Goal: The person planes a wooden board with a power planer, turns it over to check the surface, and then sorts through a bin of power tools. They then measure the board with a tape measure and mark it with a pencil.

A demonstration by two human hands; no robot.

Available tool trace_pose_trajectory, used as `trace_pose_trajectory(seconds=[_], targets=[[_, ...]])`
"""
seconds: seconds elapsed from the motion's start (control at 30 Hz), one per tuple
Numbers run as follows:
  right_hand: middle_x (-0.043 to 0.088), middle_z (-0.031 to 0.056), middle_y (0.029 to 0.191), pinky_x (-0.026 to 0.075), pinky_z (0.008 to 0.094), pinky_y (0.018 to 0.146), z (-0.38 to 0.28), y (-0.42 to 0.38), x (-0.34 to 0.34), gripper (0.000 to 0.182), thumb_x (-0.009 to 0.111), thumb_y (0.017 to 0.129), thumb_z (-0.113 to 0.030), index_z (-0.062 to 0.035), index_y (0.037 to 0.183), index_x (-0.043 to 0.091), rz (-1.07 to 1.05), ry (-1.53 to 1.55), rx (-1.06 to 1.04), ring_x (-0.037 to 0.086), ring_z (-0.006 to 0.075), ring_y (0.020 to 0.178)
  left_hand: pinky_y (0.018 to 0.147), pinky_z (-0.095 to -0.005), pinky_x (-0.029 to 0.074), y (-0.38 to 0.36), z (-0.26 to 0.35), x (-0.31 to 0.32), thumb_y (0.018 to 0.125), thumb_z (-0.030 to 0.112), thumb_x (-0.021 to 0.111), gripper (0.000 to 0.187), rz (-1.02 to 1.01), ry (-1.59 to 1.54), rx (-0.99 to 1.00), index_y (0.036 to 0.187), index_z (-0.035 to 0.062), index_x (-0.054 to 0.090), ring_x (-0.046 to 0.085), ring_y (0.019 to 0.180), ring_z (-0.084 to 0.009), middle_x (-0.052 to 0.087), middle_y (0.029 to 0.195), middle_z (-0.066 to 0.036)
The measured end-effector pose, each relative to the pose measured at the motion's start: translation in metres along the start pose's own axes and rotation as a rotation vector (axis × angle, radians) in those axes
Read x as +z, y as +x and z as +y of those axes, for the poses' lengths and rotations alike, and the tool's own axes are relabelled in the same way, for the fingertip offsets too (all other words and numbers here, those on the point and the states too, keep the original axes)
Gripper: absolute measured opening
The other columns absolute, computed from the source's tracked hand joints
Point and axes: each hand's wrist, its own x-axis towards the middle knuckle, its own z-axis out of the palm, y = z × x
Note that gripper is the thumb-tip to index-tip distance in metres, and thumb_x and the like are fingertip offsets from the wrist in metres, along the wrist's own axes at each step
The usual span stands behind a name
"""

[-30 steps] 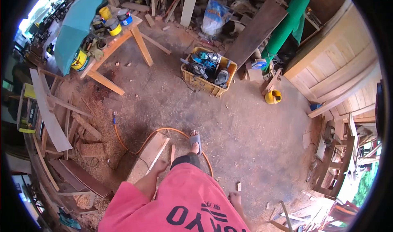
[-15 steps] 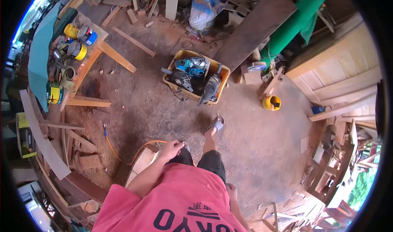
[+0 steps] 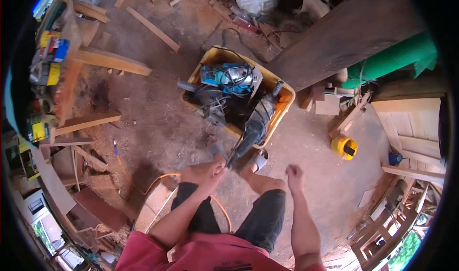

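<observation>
My left hand (image 3: 215, 174) is closed in front of my left knee, its fingertips close to the narrow dark front end of a grey power tool in this view. I cannot tell what is in its fingers. To the right, my right hand (image 3: 295, 175) is held over the floor, compact and blurred. Ahead of my feet stands a yellow plastic tub (image 3: 282, 124) with power tools in it. A blue-and-silver power tool (image 3: 232, 77) with a coiled black cord lies at its back. The grey power tool (image 3: 258, 123) leans out over the front right rim.
A wide dark board (image 3: 344, 32) and a green mesh roll (image 3: 392, 63) lie beyond the tub. A yellow container (image 3: 344, 147) stands right. An orange hose (image 3: 158, 179) crosses the floor beside wood. Paint cans sit on a left-hand bench.
My body has bent lower and closer to the tub, which looks larger. My right hand has come forward from my hip, and my left hand has reached forward too.
</observation>
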Motion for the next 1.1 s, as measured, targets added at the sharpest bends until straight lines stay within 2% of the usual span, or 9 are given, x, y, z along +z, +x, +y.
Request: trace_pose_trajectory(seconds=[0.13, 0.27, 0.43, 0.5, 0.6, 0.63, 0.83, 1.0, 1.1], targets=[[0.072, 0.0189, 0.105, 0.052, 0.0401, 0.088, -0.087, 0.157, 0.065, 0.038, 0.065, 0.092, -0.034, -0.0022, 0.114, 0.068, 0.179, -0.032, -0.288, 0.070, 0.0315, 0.099, 0.076, -0.0298, 0.050, 0.068, -0.022, 0.018, 0.097, 0.032, 0.066, 0.046, -0.235, 0.053, 0.067, 0.127, -0.0004, 0.053, 0.061, 0.090, -0.0115, 0.062, 0.104, -0.005], [0.071, 0.0216, 0.104, 0.050, 0.0424, 0.091, -0.099, 0.297, 0.149, 0.055, 0.070, 0.087, -0.043, 0.0014, 0.119, 0.063, 0.377, -0.116, -0.420, 0.068, 0.0333, 0.099, 0.078, -0.0357, 0.051, 0.074, -0.042, 0.020, 0.096, 0.025, 0.064, 0.041, -0.139, 0.043, -0.014, 0.126, -0.0006, 0.053, 0.065, 0.083, -0.0196, 0.067, 0.093, -0.008], [0.069, 0.0138, 0.094, 0.048, 0.0381, 0.084, -0.123, 0.356, 0.172, 0.047, 0.077, 0.082, -0.033, 0.0042, 0.107, 0.066, 0.023, 0.331, -0.111, 0.064, 0.0244, 0.090, 0.081, -0.0370, 0.052, 0.084, -0.029, 0.002, 0.096, 0.023, 0.061, 0.042, -0.183, 0.282, 0.202, 0.129, 0.0000, 0.049, 0.069, 0.089, -0.0238, 0.069, 0.092, -0.015], [0.067, 0.0073, 0.092, 0.048, 0.0350, 0.078, -0.140, 0.350, 0.175, 0.038, 0.082, 0.079, -0.026, 0.0029, 0.100, 0.068, 0.010, 0.559, 0.025, 0.060, 0.0183, 0.085, 0.084, -0.0364, 0.051, 0.083, -0.037, 0.001, 0.097, 0.023, 0.059, 0.041, -0.241, 0.188, 0.199, 0.130, 0.0013, 0.047, 0.070, 0.095, -0.0250, 0.070, 0.095, -0.016], [0.067, 0.0068, 0.089, 0.048, 0.0337, 0.074, -0.148, 0.328, 0.178, 0.036, 0.082, 0.078, -0.027, 0.0015, 0.096, 0.069, 0.124, 0.443, -0.178, 0.061, 0.0176, 0.082, 0.082, -0.0353, 0.052, 0.073, -0.054, -0.007, 0.097, 0.019, 0.057, 0.036, -0.198, -0.269, -0.050, 0.127, 0.0014, 0.048, 0.070, 0.091, -0.0239, 0.069, 0.094, -0.016], [0.067, 0.0058, 0.084, 0.048, 0.0328, 0.072, -0.151, 0.316, 0.172, 0.034, 0.083, 0.078, -0.026, 0.0007, 0.093, 0.069, 0.134, 0.448, -0.242, 0.061, 0.0165, 0.077, 0.079, -0.0353, 0.053, 0.073, -0.063, -0.029, 0.098, 0.012, 0.054, 0.031, -0.241, 0.119, 0.142, 0.126, -0.0009, 0.048, 0.069, 0.083, -0.0209, 0.068, 0.091, -0.013], [0.061, 0.0004, 0.075, 0.043, 0.0261, 0.070, -0.181, 0.180, 0.078, 0.016, 0.075, 0.086, -0.011, -0.0079, 0.079, 0.061, 0.418, 0.520, -0.579, 0.054, 0.0098, 0.071, 0.074, -0.0347, 0.053, 0.033, -0.053, -0.099, 0.094, 0.009, 0.058, 0.031, -0.332, -0.099, -0.082, 0.122, -0.0016, 0.050, 0.066, 0.077, -0.0193, 0.064, 0.086, -0.011], [0.046, 0.0020, 0.070, 0.040, 0.0319, 0.070, -0.134, 0.141, -0.018, 0.015, 0.053, 0.097, -0.007, -0.0087, 0.083, 0.051, 0.633, 0.959, -0.838, 0.044, 0.0155, 0.068, 0.068, -0.0321, 0.052, 0.096, -0.026, -0.089, 0.097, 0.009, 0.058, 0.017, -0.511, -0.095, 0.141, 0.110, -0.0008, 0.054, 0.065, 0.075, -0.0174, 0.064, 0.089, -0.011], [0.046, 0.0015, 0.070, 0.041, 0.0294, 0.070, -0.083, 0.147, -0.062, 0.019, 0.061, 0.097, -0.010, -0.0098, 0.079, 0.052, 0.837, 1.043, -0.789, 0.046, 0.0145, 0.069, 0.066, -0.0325, 0.053, 0.150, -0.009, -0.044, 0.099, 0.010, 0.056, 0.015, -0.648, 0.080, 0.311, 0.108, -0.0022, 0.056, 0.066, 0.072, -0.0182, 0.065, 0.089, -0.012]])
